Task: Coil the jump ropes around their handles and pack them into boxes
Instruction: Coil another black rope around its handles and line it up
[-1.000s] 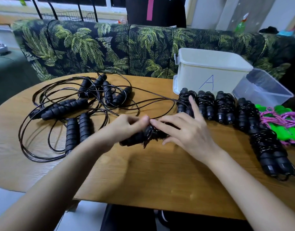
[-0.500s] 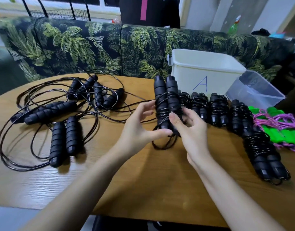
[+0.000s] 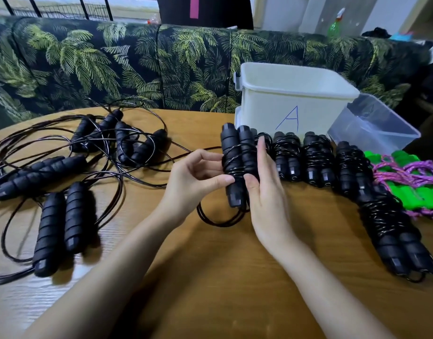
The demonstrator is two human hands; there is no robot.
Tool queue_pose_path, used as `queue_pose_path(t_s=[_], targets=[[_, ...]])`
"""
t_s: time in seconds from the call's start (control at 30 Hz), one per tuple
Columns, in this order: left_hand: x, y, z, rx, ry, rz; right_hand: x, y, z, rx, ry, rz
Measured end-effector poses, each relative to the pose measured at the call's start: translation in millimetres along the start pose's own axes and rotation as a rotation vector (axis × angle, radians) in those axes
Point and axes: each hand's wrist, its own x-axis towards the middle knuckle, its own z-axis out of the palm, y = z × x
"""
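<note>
Several coiled ropes are lying centre right; left hand and right hand are pinching a part-wound handle pair; loose ropes at left are waiting, boxing apparently pending

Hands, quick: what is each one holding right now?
Left hand: pinches the partly coiled black foam-handled jump rope.
Right hand: holds the same rope's handles between thumb and straight fingers.
</note>
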Motion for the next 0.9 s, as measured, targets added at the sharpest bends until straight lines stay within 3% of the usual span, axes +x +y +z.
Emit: queue_pose_path(t_s=[0.3, 0.6, 0.73, 0.9], targets=[[0, -15, -15, 0.087, 0.033, 0.105, -4, 8, -6, -0.261, -0.266, -0.069], [-7, -14, -8, 0.134, 0.031, 0.112, -12, -1, 1, -0.580, -0.213, -0.081], [-10, -15, -8, 0.163, -0.035, 0.113, -16, 0, 2, -0.515, -0.222, -0.081], [-10, -11, -8, 0.094, -0.110, 0.103, -16, 4, 0, -0.364, -0.114, -0.100]])
